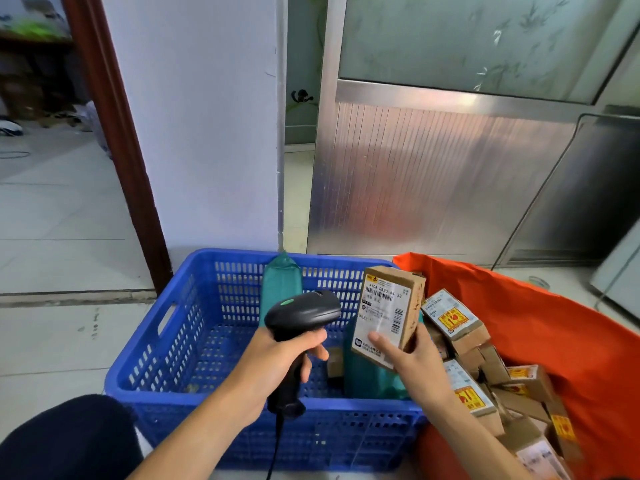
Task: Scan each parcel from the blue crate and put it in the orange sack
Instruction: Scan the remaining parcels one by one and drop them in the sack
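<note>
My left hand (277, 362) grips the scanner (303, 315) just left of the upright box (388, 306) my right hand (415, 362) pinches, label toward me, sack (554, 323) at right.

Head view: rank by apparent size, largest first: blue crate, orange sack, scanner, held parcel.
1. blue crate
2. orange sack, cropped by the frame edge, so unsure against the crate
3. scanner and held parcel look alike; not ranked
</note>
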`<state>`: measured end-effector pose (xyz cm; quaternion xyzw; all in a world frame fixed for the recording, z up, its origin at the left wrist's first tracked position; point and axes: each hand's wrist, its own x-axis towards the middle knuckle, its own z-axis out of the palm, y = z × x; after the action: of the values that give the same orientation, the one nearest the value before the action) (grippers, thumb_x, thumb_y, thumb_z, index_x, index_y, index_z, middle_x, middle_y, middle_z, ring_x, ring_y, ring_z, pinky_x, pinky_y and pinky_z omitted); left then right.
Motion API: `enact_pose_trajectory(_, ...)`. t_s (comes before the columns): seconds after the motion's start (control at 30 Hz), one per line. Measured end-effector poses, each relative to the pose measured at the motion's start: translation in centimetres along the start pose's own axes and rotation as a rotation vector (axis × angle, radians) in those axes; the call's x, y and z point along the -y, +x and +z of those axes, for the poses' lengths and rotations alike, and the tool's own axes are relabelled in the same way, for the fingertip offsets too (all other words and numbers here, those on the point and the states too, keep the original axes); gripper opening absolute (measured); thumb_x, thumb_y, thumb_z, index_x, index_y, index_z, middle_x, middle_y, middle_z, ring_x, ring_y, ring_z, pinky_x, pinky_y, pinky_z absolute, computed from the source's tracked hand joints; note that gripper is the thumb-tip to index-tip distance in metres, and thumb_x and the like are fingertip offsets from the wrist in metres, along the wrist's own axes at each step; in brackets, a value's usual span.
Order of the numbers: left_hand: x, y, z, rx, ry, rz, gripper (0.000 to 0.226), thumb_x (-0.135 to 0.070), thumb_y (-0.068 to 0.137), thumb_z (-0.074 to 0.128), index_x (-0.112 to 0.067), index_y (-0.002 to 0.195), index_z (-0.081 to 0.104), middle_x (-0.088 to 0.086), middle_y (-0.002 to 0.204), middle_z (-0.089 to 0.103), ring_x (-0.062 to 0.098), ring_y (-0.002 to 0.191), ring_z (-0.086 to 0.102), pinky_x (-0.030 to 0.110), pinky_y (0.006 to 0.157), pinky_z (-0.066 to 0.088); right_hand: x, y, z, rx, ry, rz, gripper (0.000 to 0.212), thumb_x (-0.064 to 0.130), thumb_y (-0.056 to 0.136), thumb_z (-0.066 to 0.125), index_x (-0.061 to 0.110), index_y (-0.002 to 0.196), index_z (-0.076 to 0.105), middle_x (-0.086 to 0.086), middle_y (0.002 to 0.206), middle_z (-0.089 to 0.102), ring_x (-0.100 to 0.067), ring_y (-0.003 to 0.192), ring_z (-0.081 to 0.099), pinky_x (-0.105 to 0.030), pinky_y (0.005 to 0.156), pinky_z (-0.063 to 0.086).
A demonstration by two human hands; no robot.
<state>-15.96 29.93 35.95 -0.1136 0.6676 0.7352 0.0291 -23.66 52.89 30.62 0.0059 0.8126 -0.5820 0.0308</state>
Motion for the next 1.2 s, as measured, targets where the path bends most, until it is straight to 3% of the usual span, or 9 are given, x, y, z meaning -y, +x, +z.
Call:
enact_pose_trajectory(0.13, 0.4, -0.4, 1.4, 0.009, 0.010, 0.021, 0.011, -0.021, 0.090, 0.078, -0.013, 0.084, 0.078, 0.018, 0.084, 0.076, 0.023, 0.055, 0.049, 0.034, 0.065, 0.043, -1.0, 0.7, -0.9, -0.085, -0.099, -0.059, 0.063, 0.058, 0.076, 0.080, 0.032, 0.126, 0.052, 0.018, 0.112, 0.070, -0.004, 0.099, 0.069, -0.032, 0.082, 0.060)
enact_pose_trajectory(0.27, 0.4, -0.4, 1.9, -0.024, 0.027, 0.057, 0.010, -0.022, 0.090, 0.079, -0.012, 0.087, 0.077, 0.017, 0.079, 0.075, 0.022, 0.052, 0.049, 0.034, 0.063, 0.044, -1.0, 0.8, -1.0, -0.098, -0.135, -0.075, 0.059, 0.053, 0.080, 0.079, 0.029, 0.123, 0.049, 0.020, 0.105, 0.065, -0.001, 0.093, 0.066, -0.020, 0.068, 0.053)
enact_pose_trajectory(0.43, 0.4, -0.1, 1.8, -0.041, 0.049, 0.065, 0.012, -0.024, 0.090, 0.079, -0.013, 0.086, 0.076, 0.015, 0.076, 0.073, 0.023, 0.053, 0.049, 0.034, 0.066, 0.045, -1.1, 1.0, -1.3, -0.104, -0.123, -0.078, 0.060, 0.053, 0.079, 0.079, 0.029, 0.125, 0.049, 0.019, 0.108, 0.067, -0.002, 0.094, 0.068, -0.021, 0.068, 0.055)
enact_pose_trajectory(0.63, 0.9, 0.0, 1.9, -0.064, 0.103, 0.039, 0.035, -0.022, 0.090, 0.079, 0.004, 0.071, 0.063, 0.015, 0.064, 0.060, 0.023, 0.053, 0.048, 0.033, 0.065, 0.044, -1.7, 1.2, -1.5, -0.104, -0.159, -0.060, 0.059, 0.060, 0.078, 0.078, 0.032, 0.120, 0.049, 0.016, 0.110, 0.068, -0.006, 0.095, 0.070, -0.038, 0.079, 0.062)
enact_pose_trajectory(0.8, 0.9, 0.1, 2.0, -0.103, 0.067, 0.041, 0.039, -0.017, 0.088, 0.079, 0.016, 0.080, 0.059, 0.018, 0.064, 0.056, 0.024, 0.055, 0.047, 0.033, 0.063, 0.040, -1.5, 1.2, -1.4, -0.117, -0.164, -0.066, 0.060, 0.059, 0.078, 0.079, 0.031, 0.121, 0.049, 0.018, 0.111, 0.067, -0.003, 0.097, 0.068, -0.036, 0.082, 0.062)
enact_pose_trajectory(1.2, 1.0, 0.0, 2.1, -0.065, 0.076, 0.044, 0.031, -0.018, 0.087, 0.081, 0.006, 0.076, 0.067, 0.018, 0.067, 0.062, 0.024, 0.054, 0.049, 0.035, 0.062, 0.042, -1.7, 0.4, -2.0, -0.090, -0.168, -0.093, 0.065, 0.065, 0.075, 0.078, 0.035, 0.124, 0.048, 0.019, 0.118, 0.066, -0.002, 0.104, 0.066, -0.035, 0.087, 0.061)
